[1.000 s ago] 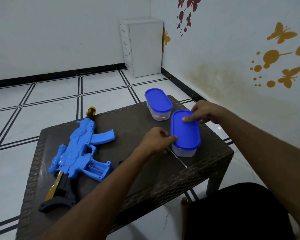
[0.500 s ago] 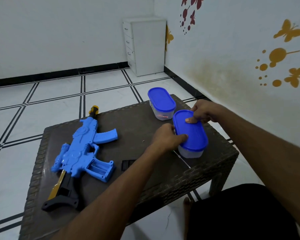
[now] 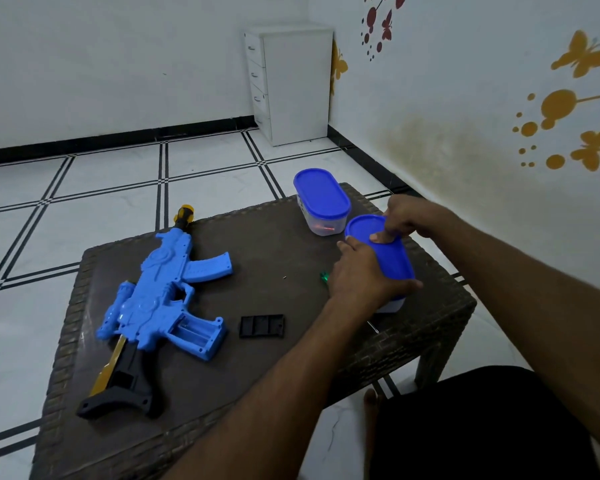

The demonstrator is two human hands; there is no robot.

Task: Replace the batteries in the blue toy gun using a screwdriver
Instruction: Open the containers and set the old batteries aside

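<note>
The blue toy gun (image 3: 160, 292) lies on the left of the dark wicker table (image 3: 430, 327), its battery compartment open and facing up. The black battery cover (image 3: 262, 326) lies beside it. My left hand (image 3: 364, 275) grips the side of the near clear container with a blue lid (image 3: 392, 258). My right hand (image 3: 400, 216) pinches the far edge of that lid, which looks tilted up at that end. The screwdriver's green handle (image 3: 324, 276) and metal tip (image 3: 373, 327) show past my left hand on the table.
A second blue-lidded container (image 3: 321, 199) with something red inside stands at the table's far right. A tiny screw (image 3: 284, 278) lies mid-table. A white drawer cabinet (image 3: 288, 84) stands in the corner. The wall runs close along the right.
My left hand has moved from the table beside the container onto its side. My right hand has raised the far edge of the lid.
</note>
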